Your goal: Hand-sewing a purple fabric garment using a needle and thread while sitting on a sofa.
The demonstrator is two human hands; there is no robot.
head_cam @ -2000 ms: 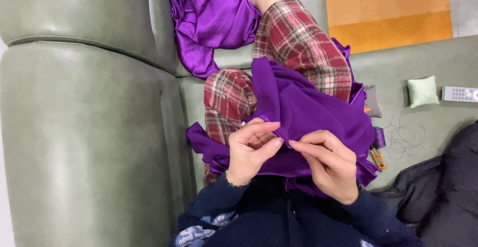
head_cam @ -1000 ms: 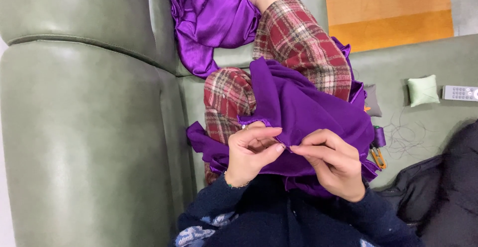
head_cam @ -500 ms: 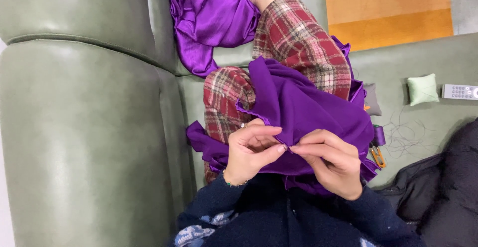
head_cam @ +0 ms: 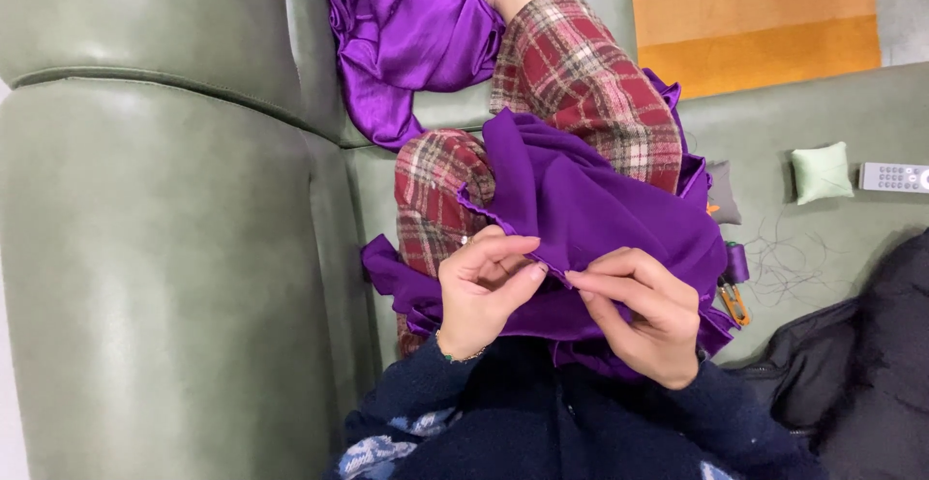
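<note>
Both hands [head_cam: 571, 306] barely shifted, purple cloth [head_cam: 600, 209] pinched between them.

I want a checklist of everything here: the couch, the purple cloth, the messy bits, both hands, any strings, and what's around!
Surface: green leather sofa, person seated on it in plaid trousers.
Job's things: matte purple fabric over the lap, edge pinched between both hands.
Clutter: shiny purple satin cloth; small green cushion; grey remote control; orange-handled snips; black garment.
Grippers: left hand and right hand both pinch the fabric edge.
Cables: loose dark thread on the seat.
Surroundings: orange rug.
</note>
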